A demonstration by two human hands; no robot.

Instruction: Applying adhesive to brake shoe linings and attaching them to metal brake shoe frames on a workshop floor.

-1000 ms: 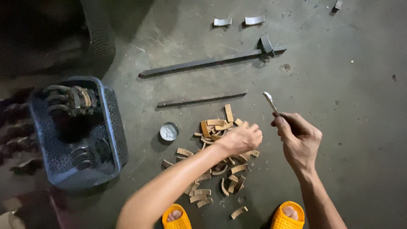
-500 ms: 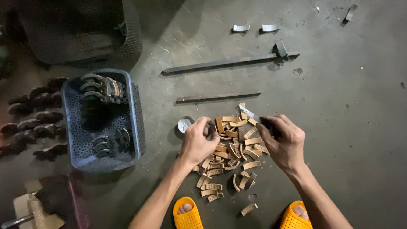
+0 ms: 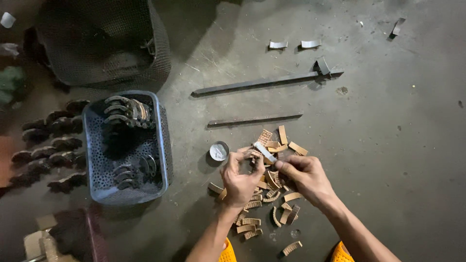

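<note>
Curved tan lining pieces (image 3: 272, 187) are lying in a loose heap on the concrete floor (image 3: 388, 160), so it looks like plenty's left to get through. The right hand (image 3: 303, 177) is pinching a thin grey tool (image 3: 265, 152), fingers clamped on it, while the left hand (image 3: 241, 177) is curling beside it; can't tell if it's gripping anything. Blue basket (image 3: 162, 145) is sitting well left, partly filled.

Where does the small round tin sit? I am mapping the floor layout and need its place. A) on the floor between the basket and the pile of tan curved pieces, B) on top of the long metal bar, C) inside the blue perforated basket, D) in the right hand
A: the small round tin rests on the bare floor, right of the blue perforated basket and left of the pile of tan curved pieces.
</note>
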